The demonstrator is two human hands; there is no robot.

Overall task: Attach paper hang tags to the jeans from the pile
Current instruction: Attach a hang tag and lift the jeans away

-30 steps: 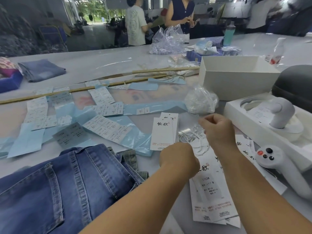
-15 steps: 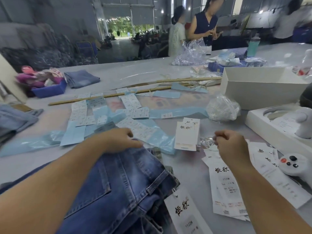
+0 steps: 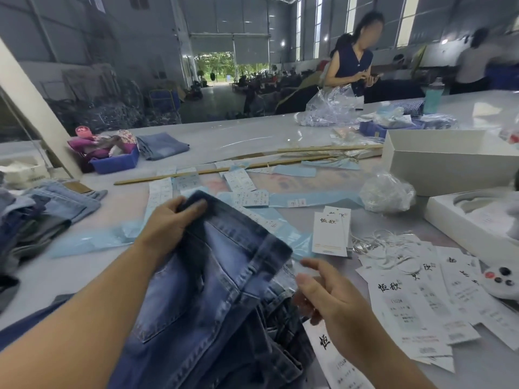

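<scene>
**Jeans lifted at waistband, table strewn with tags**

Grey table (image 3: 252,141) in a warehouse hall. Jeans (image 3: 213,290) lie at the near edge. Left hand (image 3: 168,223) grips the waistband, thumb on top. Right hand (image 3: 328,299) hovers beside the denim, fingers loosely spread, holding nothing. Hang tags (image 3: 404,310) lie right of it.

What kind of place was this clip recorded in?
Probably a garment factory's finishing or packing floor. A long work table carries loose paper hang tags and sticker sheets, folded jeans are stacked at the left, and the hall behind is high-roofed and industrial.
</scene>
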